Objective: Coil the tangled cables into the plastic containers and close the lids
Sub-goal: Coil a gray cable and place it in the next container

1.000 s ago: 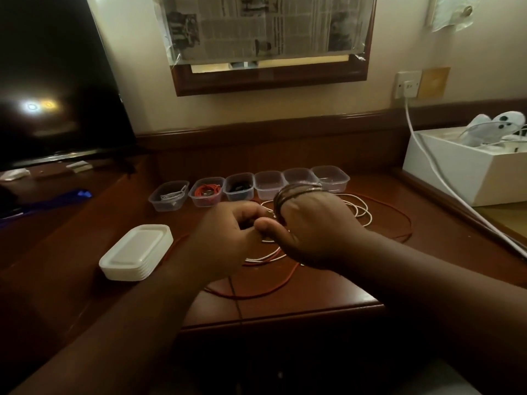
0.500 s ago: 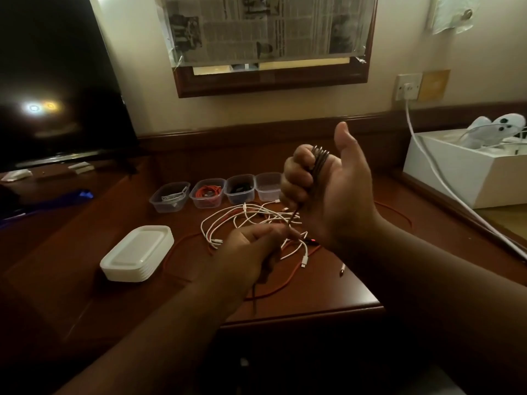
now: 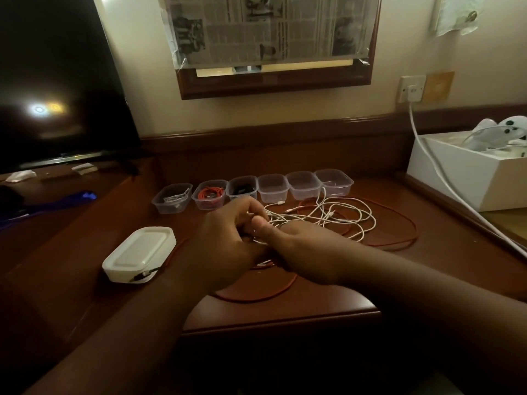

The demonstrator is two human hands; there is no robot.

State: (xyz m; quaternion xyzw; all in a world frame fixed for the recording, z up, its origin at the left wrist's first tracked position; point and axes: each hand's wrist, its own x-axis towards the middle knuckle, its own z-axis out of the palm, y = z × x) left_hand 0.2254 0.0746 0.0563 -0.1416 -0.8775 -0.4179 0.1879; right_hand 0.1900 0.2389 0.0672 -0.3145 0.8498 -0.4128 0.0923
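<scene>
My left hand [image 3: 225, 238] and my right hand [image 3: 308, 252] meet low over the desk, fingers curled together around a dark cable that is mostly hidden between them. Its plug end [image 3: 142, 275] trails left across the front of the white lid stack [image 3: 139, 249]. Just behind the hands lies a tangle of white cables [image 3: 336, 215], with a red cable [image 3: 399, 238] looping around it. Six clear containers line the back: one with a white cable [image 3: 172, 198], one with a red cable [image 3: 210, 195], one with a black cable [image 3: 242, 189], and three empty ones [image 3: 303, 185].
A dark TV screen [image 3: 57, 81] stands at the left. A white box [image 3: 467, 178] sits at the right, and a thick white power cord [image 3: 433, 169] runs from the wall socket [image 3: 410, 88] down across it. The desk's front edge [image 3: 279, 317] is close below the hands.
My right hand came down from its raised position with the dark coil and joined my left hand just above the desk. The dark cable's end now lies against the lid stack.
</scene>
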